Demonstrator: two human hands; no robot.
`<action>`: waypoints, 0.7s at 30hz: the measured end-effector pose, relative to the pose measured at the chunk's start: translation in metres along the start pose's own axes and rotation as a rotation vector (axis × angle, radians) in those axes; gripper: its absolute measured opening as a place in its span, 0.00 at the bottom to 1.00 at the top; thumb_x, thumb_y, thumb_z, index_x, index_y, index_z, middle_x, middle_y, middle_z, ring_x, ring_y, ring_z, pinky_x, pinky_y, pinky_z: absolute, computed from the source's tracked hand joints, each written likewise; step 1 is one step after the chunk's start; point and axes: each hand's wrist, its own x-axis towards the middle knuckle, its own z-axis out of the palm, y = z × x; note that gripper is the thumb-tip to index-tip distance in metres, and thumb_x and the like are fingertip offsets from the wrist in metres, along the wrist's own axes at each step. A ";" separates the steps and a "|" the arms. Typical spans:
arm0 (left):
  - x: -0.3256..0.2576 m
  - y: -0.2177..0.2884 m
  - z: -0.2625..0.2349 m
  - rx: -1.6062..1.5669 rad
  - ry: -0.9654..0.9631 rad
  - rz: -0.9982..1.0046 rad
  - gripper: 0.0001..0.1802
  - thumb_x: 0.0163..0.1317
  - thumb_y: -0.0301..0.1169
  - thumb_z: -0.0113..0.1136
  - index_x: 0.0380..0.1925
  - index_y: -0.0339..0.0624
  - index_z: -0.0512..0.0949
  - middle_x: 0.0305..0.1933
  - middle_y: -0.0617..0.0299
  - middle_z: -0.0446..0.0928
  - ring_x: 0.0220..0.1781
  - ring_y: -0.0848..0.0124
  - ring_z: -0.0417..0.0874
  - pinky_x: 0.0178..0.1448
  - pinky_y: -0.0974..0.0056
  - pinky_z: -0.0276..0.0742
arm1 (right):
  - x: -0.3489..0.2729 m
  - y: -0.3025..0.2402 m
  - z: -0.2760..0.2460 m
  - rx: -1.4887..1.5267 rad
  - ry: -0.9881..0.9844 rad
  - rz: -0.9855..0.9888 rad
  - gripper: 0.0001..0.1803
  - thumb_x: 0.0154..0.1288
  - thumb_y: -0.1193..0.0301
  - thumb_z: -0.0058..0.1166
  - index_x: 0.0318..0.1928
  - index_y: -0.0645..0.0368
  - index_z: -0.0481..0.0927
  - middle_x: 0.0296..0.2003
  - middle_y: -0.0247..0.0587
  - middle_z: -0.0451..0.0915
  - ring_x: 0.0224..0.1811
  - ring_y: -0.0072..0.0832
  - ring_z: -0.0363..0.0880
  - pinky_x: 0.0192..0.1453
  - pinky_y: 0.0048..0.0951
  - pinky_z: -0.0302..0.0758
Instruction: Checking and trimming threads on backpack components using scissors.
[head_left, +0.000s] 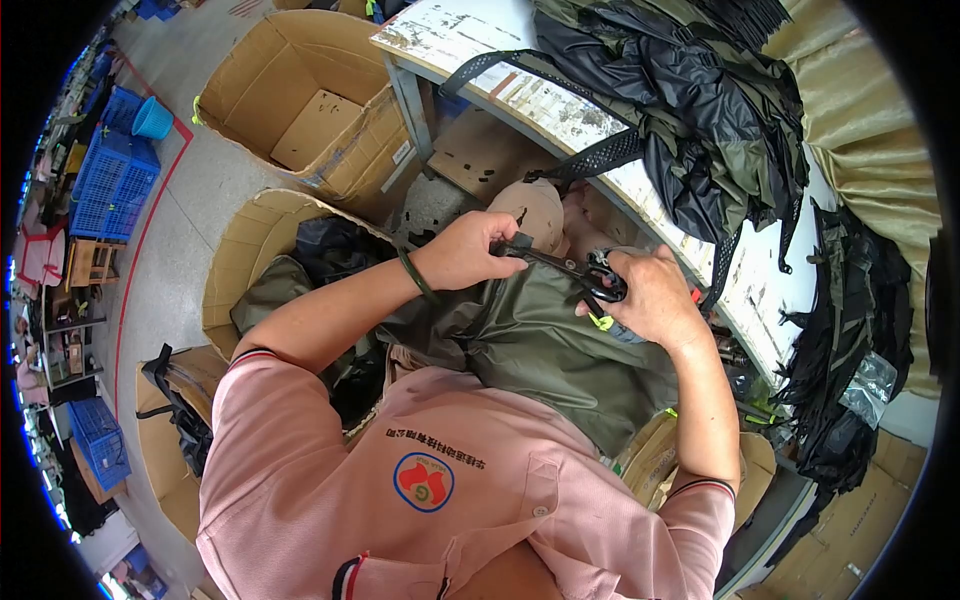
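Observation:
My left hand (pixel 463 250) pinches a short end of black strap (pixel 518 243) above my lap. My right hand (pixel 652 295) is closed round a pair of black-handled scissors (pixel 602 277), whose narrow part points left toward the strap. Whether the blades touch the strap is too small to tell. Beneath both hands, dark olive coated fabric (pixel 560 345) spreads over my lap and runs left into a cardboard box. A bit of yellow-green cord (pixel 601 321) shows just below the right hand.
A worktable (pixel 450 32) at the upper right bears a heap of black and olive bags (pixel 690 110), their straps hanging over its edge. Cardboard boxes (pixel 300 95) stand at the left. Black straps (pixel 850 330) hang at the far right. Blue crates (pixel 112 180) stand across the floor.

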 end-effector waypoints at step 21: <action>-0.001 -0.004 0.000 0.135 -0.064 -0.047 0.13 0.56 0.25 0.66 0.38 0.35 0.72 0.33 0.69 0.73 0.36 0.83 0.69 0.41 0.73 0.68 | -0.006 0.003 0.006 0.015 -0.043 0.002 0.26 0.48 0.45 0.66 0.34 0.56 0.81 0.24 0.42 0.81 0.33 0.41 0.81 0.47 0.36 0.67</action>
